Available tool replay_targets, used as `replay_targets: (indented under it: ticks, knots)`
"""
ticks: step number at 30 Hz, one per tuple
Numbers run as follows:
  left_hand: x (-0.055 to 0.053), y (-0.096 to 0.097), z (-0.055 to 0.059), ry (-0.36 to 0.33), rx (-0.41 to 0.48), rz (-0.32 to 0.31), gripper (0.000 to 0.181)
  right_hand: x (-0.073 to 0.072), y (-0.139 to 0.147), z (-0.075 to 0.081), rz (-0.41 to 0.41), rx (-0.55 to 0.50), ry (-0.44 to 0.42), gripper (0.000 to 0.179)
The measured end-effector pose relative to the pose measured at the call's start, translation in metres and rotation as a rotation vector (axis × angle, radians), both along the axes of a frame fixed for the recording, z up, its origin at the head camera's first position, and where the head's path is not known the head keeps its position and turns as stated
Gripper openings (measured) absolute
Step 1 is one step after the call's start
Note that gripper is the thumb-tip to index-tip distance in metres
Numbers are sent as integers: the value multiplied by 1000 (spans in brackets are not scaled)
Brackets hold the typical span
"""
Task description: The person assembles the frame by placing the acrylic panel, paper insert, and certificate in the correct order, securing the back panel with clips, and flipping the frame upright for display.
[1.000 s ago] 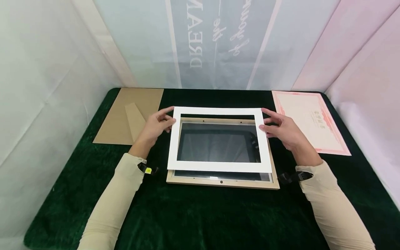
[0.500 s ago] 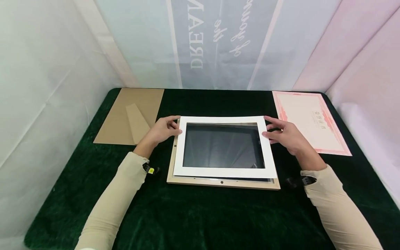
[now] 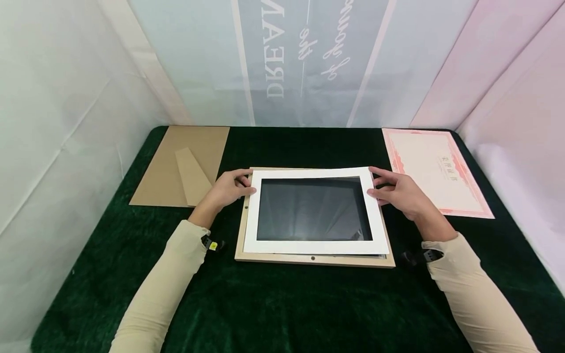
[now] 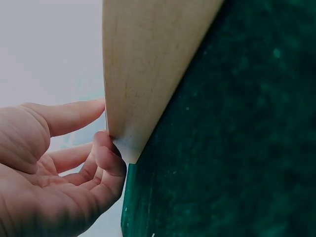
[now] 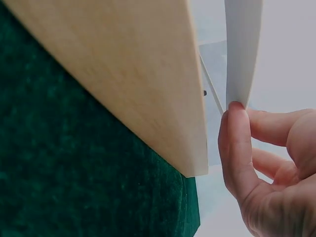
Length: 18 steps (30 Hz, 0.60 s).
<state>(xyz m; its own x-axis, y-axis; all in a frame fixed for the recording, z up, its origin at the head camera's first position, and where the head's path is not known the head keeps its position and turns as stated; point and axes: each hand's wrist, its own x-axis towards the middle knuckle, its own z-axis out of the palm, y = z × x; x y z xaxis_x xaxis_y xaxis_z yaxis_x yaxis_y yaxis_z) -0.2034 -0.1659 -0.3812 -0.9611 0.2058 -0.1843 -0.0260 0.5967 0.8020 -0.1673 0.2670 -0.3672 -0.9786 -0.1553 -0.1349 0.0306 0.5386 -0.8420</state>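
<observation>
A white picture mat [image 3: 315, 247] with a rectangular cutout lies over a light wooden picture frame [image 3: 273, 258], whose dark glass [image 3: 313, 211] shows through the opening. My left hand [image 3: 230, 187] holds the mat's left edge by its far corner; in the left wrist view the thumb [image 4: 79, 116] and fingertips meet at the corner of the frame's wooden side [image 4: 143, 64]. At the opposite edge my right hand [image 3: 399, 193] pinches the mat between thumb and fingers. The right wrist view shows that edge of the mat [image 5: 242, 54] raised apart from the frame [image 5: 133, 84].
A brown backing board [image 3: 152, 184] with a tapered stand leg [image 3: 192, 176] lies at the back left. At the back right is a pink-bordered certificate sheet [image 3: 423, 162]. Dark green velvet cloth [image 3: 309, 304] covers the table, and a printed curtain [image 3: 318, 108] hangs behind.
Both hands have brought the mat down and nearer to me, slightly right, so it now sits over the frame's opening. The backing board and certificate have not moved.
</observation>
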Motion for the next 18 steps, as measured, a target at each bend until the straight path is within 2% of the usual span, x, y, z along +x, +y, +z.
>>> replay_targets:
  ticks: [5, 13, 18]
  knots:
    - [1, -1, 1, 4, 9, 2, 58, 1, 0, 0, 7, 1, 1, 69]
    - [6, -8, 0, 77, 87, 20, 57, 3, 3, 0, 7, -2, -22, 69]
    - [5, -8, 2, 81, 81, 17, 51, 3, 5, 1, 6, -1, -7, 69]
